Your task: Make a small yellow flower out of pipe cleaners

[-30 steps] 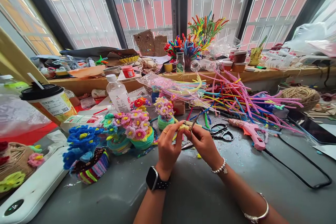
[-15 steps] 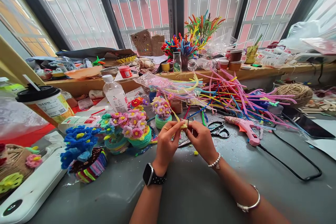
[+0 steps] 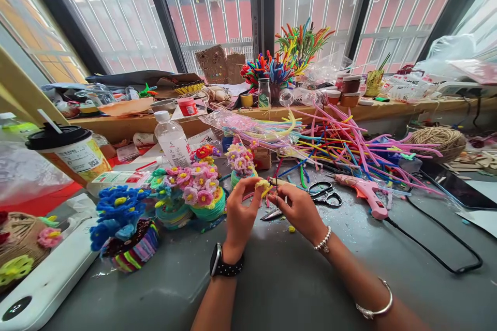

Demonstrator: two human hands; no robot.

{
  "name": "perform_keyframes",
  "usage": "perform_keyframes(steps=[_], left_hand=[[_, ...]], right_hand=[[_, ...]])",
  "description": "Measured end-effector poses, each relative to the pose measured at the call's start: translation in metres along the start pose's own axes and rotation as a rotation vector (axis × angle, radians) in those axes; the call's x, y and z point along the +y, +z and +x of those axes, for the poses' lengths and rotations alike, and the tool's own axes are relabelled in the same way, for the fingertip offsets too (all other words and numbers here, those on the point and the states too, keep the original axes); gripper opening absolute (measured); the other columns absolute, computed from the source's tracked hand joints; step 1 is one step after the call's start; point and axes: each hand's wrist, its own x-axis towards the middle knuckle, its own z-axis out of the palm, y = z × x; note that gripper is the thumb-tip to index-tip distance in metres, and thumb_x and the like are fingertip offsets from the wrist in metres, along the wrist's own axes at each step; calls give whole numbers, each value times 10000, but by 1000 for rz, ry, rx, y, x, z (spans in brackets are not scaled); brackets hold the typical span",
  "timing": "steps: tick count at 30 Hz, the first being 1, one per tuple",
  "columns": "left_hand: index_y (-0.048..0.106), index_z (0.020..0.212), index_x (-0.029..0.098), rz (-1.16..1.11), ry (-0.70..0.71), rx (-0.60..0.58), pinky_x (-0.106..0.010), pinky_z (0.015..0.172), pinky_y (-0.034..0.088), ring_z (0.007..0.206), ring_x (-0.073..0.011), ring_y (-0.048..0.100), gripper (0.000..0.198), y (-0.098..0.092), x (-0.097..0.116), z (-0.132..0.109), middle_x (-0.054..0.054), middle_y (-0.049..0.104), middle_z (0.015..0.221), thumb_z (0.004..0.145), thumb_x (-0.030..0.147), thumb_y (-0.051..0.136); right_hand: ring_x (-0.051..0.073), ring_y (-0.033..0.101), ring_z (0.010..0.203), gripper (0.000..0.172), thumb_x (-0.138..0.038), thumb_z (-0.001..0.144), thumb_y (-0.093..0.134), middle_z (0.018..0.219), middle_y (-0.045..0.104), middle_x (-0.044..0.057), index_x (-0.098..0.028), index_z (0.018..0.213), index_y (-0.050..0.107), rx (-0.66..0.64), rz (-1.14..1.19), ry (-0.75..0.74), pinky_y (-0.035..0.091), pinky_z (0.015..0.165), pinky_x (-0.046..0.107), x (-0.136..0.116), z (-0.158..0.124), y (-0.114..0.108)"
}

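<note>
Between thumb and fingertips, my left hand [image 3: 241,212] pinches a pale yellow pipe cleaner [image 3: 264,184], which is bent at its tip. My right hand [image 3: 301,211] is closed close beside it, pinching a thin dark stick [image 3: 277,173] that points upward. Whether the right fingers also grip part of the yellow piece cannot be made out. Just behind the hands lie black-handled scissors [image 3: 326,195], their blades partly hidden by my right hand. To the left stand pots of fuzzy pink flowers [image 3: 202,183] and a pot of blue flowers [image 3: 120,207].
A pink glue gun [image 3: 368,196] with a black cord lies at the right. Behind it spreads a heap of loose pipe cleaners [image 3: 349,139]. A drink cup [image 3: 70,150], a plastic bottle [image 3: 171,137] and a white device [image 3: 50,274] occupy the left. A phone [image 3: 462,186] lies far right.
My hands have drawn slightly apart, the left holding the yellow pipe cleaner and the right the dark stick. The yellow strand that stood up above the hands no longer shows there.
</note>
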Motion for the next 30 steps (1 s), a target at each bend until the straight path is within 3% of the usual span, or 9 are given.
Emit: perform_keyframes(steps=[5, 11, 25, 30], left_hand=[[529, 870, 179, -28, -37, 66, -240, 689, 478, 740, -116, 574, 160, -2, 2, 1, -17, 594, 807, 720, 236, 529], [526, 861, 177, -22, -34, 76, -217, 664, 480, 713, -100, 569, 155, -2, 3, 1, -10, 590, 787, 716, 231, 535], [518, 851, 175, -4, -54, 137, -216, 637, 467, 692, -107, 560, 149, -2, 3, 1, -8, 573, 756, 720, 246, 523], [537, 874, 179, 85, 3, 87, -224, 656, 449, 708, -107, 540, 145, -3, 2, 1, -23, 564, 828, 747, 229, 488]], right_hand=[[149, 486, 623, 381, -540, 745, 402, 736, 542, 34, -168, 789, 470, -120, -85, 57, 321, 528, 239, -2, -3, 0], [134, 473, 604, 375, -547, 755, 379, 706, 529, 15, -178, 723, 439, -213, -75, -49, 309, 514, 225, -6, -6, 3], [96, 365, 484, 365, -379, 810, 410, 513, 425, -24, -169, 515, 361, -89, -51, -79, 221, 465, 214, -1, -2, 11], [93, 354, 467, 404, -448, 802, 385, 492, 412, -27, -170, 510, 347, -66, 2, -50, 222, 455, 212, 1, -2, 8]])
